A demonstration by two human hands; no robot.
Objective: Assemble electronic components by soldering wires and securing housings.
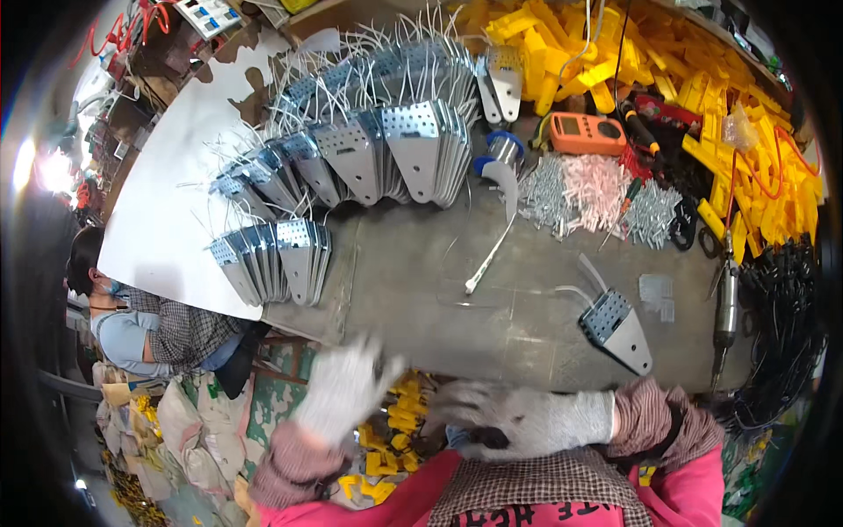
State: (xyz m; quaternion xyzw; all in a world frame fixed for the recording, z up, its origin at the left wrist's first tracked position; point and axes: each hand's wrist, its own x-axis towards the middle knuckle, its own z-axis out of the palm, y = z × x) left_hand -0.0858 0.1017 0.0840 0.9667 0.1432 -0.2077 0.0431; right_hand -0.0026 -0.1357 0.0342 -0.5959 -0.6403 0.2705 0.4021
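Observation:
Both my hands wear pale grey work gloves and hang low, near my lap at the table's front edge. My left hand (pixel 344 393) is blurred by motion; its thumb stands apart from the fingers and nothing shows between them. Across from it, my right hand (pixel 531 420) points leftward with its fingers smeared, and a small dark patch or object (pixel 489 436) shows beside its palm. The nearest piece on the table is a grey tapered metal bracket (pixel 617 332) with a perforated blue-tinted plate and two white wires, lying to the right and touched by neither hand.
Rows of similar wired brackets (pixel 420 162) stand at the back left. Behind lie a solder spool (pixel 503 151), an orange meter (pixel 587 133), screws (pixel 544 191), pink-white sleeves (pixel 593 189) and yellow plastic parts (pixel 606 48). An electric screwdriver (pixel 725 303) hangs right. A person (pixel 132 325) sits left.

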